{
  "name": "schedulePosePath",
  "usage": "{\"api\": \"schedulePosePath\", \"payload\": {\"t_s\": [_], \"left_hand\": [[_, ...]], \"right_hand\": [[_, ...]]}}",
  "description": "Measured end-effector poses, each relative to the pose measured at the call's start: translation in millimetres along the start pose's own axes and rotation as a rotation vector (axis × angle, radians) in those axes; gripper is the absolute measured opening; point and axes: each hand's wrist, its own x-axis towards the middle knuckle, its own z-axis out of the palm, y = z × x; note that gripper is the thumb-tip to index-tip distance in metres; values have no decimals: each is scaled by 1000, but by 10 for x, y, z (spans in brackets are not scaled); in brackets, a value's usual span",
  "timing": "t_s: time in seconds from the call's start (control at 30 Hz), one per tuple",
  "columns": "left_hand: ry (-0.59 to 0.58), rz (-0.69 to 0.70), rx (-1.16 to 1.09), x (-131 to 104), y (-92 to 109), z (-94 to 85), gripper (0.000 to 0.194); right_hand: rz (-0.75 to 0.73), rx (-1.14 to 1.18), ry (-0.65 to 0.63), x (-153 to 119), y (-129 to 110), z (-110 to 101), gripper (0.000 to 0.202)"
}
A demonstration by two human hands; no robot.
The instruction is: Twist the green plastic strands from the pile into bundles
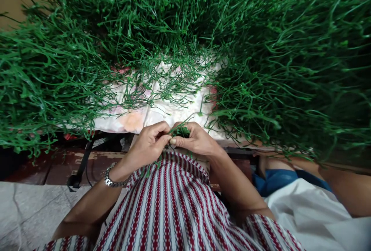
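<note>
My left hand (152,141), with a metal watch on its wrist, is closed in a pinch close to my lap. My right hand (198,139) is closed right beside it, the two thumbs almost touching. Between them they hold a few thin green stems (181,130), which look like plastic; one long end sticks out up and to the right. The fingertips hide exactly how the stems are joined or gripped. Beyond my hands, loose green stems (171,79) lie scattered over a flowered cloth (133,121).
Tall heaps of the same stems rise at the left (43,73), along the back (174,7) and at the right (284,77). To my right sits another person, with an arm (344,187) and white clothing (313,212) showing. A black strap (84,162) hangs at the table's near edge.
</note>
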Motion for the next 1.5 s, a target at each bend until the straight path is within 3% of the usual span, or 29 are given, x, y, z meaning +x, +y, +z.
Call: {"api": "schedulePosePath", "payload": {"t_s": [0.1,0.2,0.3,0.37,0.43,0.5,0.63,0.73,0.9,1.17,1.37,1.5], "left_hand": [[-179,31,22,-27,42,-43,15],[-403,100,126,-67,95,-123,21],[-496,60,128,-88,104,-209,20],[-428,-55,2,-80,82,-244,16],[-258,-131,-202,-54,56,-241,12],[-69,-104,-390,-14,38,-189,15],[253,41,-557,83,24,15,22],[409,104,-596,145,8,155,21],[434,72,-683,198,0,226,22],[335,-167,-815,172,74,132,18],[323,-102,-791,127,58,120,16],[414,9,-468,94,2,180,17]], "right_hand": [[-33,-160,-98,-48,-7,-22,23],[-118,-326,-280,-101,-20,-42,17],[-166,-480,-430,-147,-68,-80,16],[-162,-581,-414,-163,-122,-115,12],[-173,-657,-288,-155,-170,-132,9],[-192,-651,-127,-118,-178,-103,10],[-155,-311,138,3,-38,109,24],[-126,-26,270,87,100,279,33],[-127,53,383,127,124,337,34],[9,181,258,73,126,188,34],[8,286,183,101,196,170,36],[-23,303,115,100,156,189,38]]}}
